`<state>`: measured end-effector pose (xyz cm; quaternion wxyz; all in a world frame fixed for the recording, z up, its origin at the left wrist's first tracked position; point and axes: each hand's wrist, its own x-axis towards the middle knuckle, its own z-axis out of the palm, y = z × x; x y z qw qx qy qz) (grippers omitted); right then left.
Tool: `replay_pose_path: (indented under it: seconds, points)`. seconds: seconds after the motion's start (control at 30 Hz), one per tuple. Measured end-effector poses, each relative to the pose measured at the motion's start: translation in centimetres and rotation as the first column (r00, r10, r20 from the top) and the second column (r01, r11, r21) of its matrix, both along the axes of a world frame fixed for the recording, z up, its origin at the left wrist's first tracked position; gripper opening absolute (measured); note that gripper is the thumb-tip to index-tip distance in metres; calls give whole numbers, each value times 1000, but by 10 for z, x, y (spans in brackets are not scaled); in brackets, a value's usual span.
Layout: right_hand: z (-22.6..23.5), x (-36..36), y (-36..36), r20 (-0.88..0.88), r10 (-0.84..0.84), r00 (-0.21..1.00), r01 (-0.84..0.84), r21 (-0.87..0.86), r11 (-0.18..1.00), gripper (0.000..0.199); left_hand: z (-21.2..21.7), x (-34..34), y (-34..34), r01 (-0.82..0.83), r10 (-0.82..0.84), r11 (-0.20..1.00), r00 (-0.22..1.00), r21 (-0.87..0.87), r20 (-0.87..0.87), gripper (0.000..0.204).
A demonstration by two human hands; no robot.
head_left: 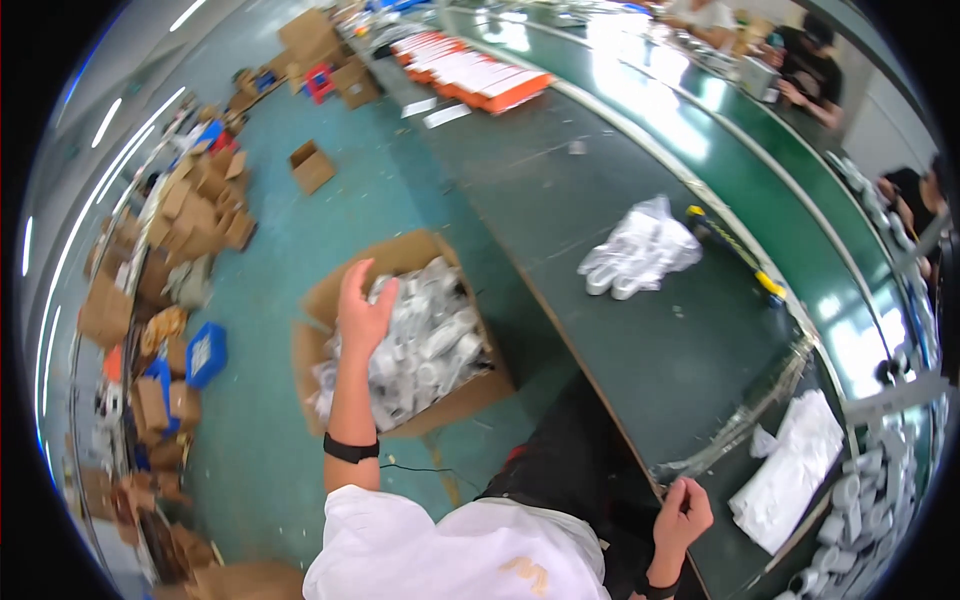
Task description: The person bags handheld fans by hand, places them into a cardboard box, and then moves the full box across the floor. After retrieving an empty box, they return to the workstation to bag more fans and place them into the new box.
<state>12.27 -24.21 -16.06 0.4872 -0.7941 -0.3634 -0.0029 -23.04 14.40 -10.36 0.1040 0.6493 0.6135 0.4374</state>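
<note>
My left hand is stretched out over an open cardboard box on the floor, thumb and fingers apart, holding nothing. Inside the box lies a heap of grey-white parts in clear plastic bags. At the edge of the dark workbench, my right hand is closed with its fingertips drawn together. What it holds, if anything, is too small to make out. Close to those fingertips, a strip of clear plastic runs across the bench. A bundle of clear-bagged white parts rests farther up the bench.
White folded plastic bags lie right of my right hand, with many grey fittings beyond. A yellow-and-black tool lies along the bench's far side. Orange-and-white packs cover its far end. Cartons line the left; co-workers sit across.
</note>
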Motion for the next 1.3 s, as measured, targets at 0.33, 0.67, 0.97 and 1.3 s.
replay_pose_path:
  seconds: [0.33, 0.67, 0.97, 1.3]
  points:
    - [7, 0, -1, 56, -9, 998, 4, 78, 997, 5, 20, 304, -12, 580, -583, 811, 789, -80, -193, 91]
    - [8, -2, 4, 50, -5, 999, 0, 95, 995, 6, -6, 320, -30, 357, -539, 821, 744, -446, -395, 85]
    - [1, -1, -3, 32, -2, 999, 3, -14, 1000, 10, 3, 270, -33, 385, -499, 801, 852, -459, -156, 77]
    - [-1, -1, 0, 23, -27, 999, 28, -71, 997, 13, -44, -11, 1, -117, 216, 947, 921, -298, 324, 89]
